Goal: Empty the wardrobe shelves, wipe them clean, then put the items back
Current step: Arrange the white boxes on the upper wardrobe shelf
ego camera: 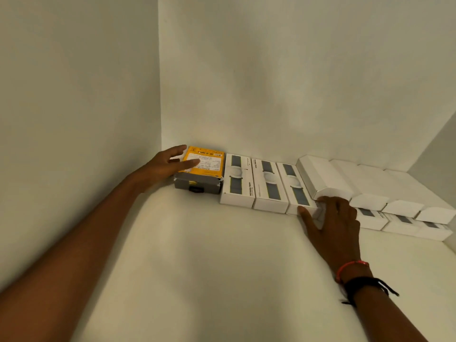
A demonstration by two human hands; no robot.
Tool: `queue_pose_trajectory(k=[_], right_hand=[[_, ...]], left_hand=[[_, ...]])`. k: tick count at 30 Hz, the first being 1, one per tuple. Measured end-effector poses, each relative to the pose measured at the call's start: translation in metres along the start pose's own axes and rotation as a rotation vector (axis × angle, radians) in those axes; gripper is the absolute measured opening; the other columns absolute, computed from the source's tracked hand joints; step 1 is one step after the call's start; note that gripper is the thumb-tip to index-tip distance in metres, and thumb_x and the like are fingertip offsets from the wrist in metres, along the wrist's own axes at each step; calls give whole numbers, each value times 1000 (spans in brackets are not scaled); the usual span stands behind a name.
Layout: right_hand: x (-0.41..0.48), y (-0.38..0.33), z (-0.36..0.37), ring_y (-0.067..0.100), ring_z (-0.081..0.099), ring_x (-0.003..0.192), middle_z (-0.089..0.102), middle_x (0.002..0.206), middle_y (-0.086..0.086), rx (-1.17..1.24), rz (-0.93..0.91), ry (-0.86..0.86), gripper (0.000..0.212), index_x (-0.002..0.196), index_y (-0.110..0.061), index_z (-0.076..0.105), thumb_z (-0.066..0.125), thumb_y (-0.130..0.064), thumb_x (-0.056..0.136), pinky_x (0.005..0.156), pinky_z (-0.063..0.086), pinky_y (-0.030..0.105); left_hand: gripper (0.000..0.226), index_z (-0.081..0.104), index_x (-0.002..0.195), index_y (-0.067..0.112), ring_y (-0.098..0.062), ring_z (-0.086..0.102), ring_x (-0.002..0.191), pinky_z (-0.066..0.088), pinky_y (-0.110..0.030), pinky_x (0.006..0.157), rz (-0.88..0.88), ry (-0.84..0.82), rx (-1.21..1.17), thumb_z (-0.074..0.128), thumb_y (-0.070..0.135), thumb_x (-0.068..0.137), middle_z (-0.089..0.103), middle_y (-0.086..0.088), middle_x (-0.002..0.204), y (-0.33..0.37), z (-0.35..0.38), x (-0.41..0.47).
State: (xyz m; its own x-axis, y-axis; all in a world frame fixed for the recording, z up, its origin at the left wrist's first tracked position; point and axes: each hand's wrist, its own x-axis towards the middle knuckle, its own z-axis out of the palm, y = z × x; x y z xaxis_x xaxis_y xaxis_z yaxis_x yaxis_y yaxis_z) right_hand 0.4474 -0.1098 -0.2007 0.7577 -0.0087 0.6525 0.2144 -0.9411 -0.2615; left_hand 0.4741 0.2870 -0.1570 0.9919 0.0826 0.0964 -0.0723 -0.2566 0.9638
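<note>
At nine o'clock, plain pale side wall (74,119) of the wardrobe; below it, a bare forearm reaching in from seven o'clock towards the back corner. Left hand (170,164) open, fingers straight and spread apart, laid flat on the printed label of a yellow box (209,160), fingertips pointing to three o'clock. Yellow box stacked flat on a grey box (197,185); both pushed into the corner, against the back wall (296,70). Touching that stack at its three o'clock side, three striped white boxes (270,186) side by side on the shelf (209,267), long sides together, each with a grey band and a pale round shape on top. Next towards three o'clock, four plain white boxes (323,177) in an upper layer, slanting back to the wall; resting on more striped boxes, with front ends peeping out beneath at four o'clock. Right hand (333,218) at four o'clock of centre, fingers curled over the front end of a lower white box (320,214), thumb stretched towards ten o'clock against its front face; clamped on that end, as far as can be told; rest of that box hidden under the hand and the upper layer. Red band (351,266) and black cord (365,283) round the right wrist.
</note>
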Motion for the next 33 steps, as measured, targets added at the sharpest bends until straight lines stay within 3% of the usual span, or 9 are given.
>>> queue_pose_trajectory(k=[3,5,7,10,15,21,24,28,33], right_hand=[[-2,-3,-2,34,52,103,55,114,13,-4,-60,38,57,117,-10,59,58,-56,83,80,46,44],[-4,-10,-3,34,52,105,55,116,13,11,-83,36,61,120,-10,59,52,-58,83,81,46,45],[-6,-20,-5,33,50,109,55,119,12,41,-125,37,60,122,-11,58,51,-56,85,84,45,44],[-7,-51,-5,26,47,119,55,128,9,108,-282,28,52,127,-14,58,58,-48,87,95,42,43],[5,-133,18,22,43,135,49,144,5,250,-467,-201,55,139,-18,51,54,-47,92,110,35,39],[30,-193,58,18,33,142,40,153,3,336,-331,-465,46,143,-16,47,52,-29,100,113,27,30],[41,-196,69,22,48,130,55,140,8,413,-203,-442,36,131,-12,60,57,-25,98,105,33,27],[51,-199,77,24,61,110,67,118,10,433,-135,-394,32,116,-9,70,68,-28,91,91,42,26],[42,-203,78,23,56,120,62,130,9,439,-140,-385,33,124,-11,66,61,-26,95,98,37,22]], left_hand=[[81,45,140,28,-1,58,114,48,-31,99,43,-90,-28,85,17,71,61,13,131,-12,6,-19],[82,41,145,22,-8,53,123,42,-38,109,49,-34,-22,82,11,75,49,4,145,-18,9,-25],[77,40,147,21,-11,41,135,31,-31,115,50,1,27,77,11,80,30,4,157,-18,12,-27],[69,41,147,19,-12,30,142,26,-19,106,28,11,26,70,6,85,16,5,161,-14,20,-26],[62,44,145,16,-15,27,144,25,-22,107,12,40,20,68,13,89,16,6,161,-14,22,-24],[51,54,138,17,-19,34,142,27,-35,117,105,159,174,67,30,90,26,-1,159,-23,26,-24],[46,60,133,19,-18,41,138,32,-23,106,166,249,264,66,33,90,35,-2,155,-25,29,-22],[44,62,131,16,-21,48,131,34,-23,102,253,296,366,64,34,92,44,-3,150,-24,29,-18],[60,50,139,14,-9,50,113,35,-10,88,221,258,301,72,31,86,52,8,130,-26,21,-19]])
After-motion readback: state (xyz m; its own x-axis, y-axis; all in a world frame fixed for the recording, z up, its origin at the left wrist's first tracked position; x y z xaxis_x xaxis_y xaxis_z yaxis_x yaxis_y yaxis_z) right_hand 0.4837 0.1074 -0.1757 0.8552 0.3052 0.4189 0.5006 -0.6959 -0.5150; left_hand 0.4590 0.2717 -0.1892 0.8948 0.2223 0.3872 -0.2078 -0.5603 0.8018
